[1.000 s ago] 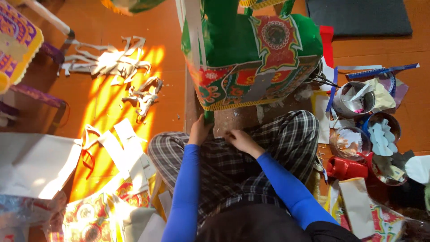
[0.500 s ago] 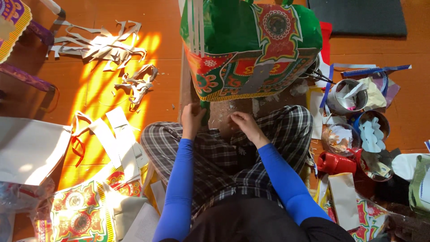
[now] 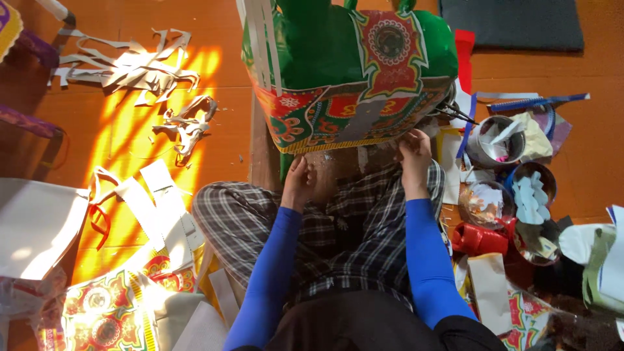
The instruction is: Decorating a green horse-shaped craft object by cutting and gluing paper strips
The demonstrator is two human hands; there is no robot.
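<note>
It was a floor-level craft workshop: grey cardboard offcuts (image 3: pixel 130 62) littered the sunlit orange floor (image 3: pixel 214 39), beside round tubs of paper scraps (image 3: pixel 530 195).

The big decorated paper box (image 3: pixel 351 84) stands on the floor (image 3: pixel 221 45) before the seated person's crossed legs. Cut paper strips (image 3: pixel 130 65) lie toward the floor's far left corner. Small tubs of scraps (image 3: pixel 497 140) cluster along its right edge, printed sheets (image 3: pixel 104 312) at its near left corner.

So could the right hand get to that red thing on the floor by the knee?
Probably yes: the right hand rests on the green decorated piece, and the red object lies uncovered beside that arm, nothing between.
</note>
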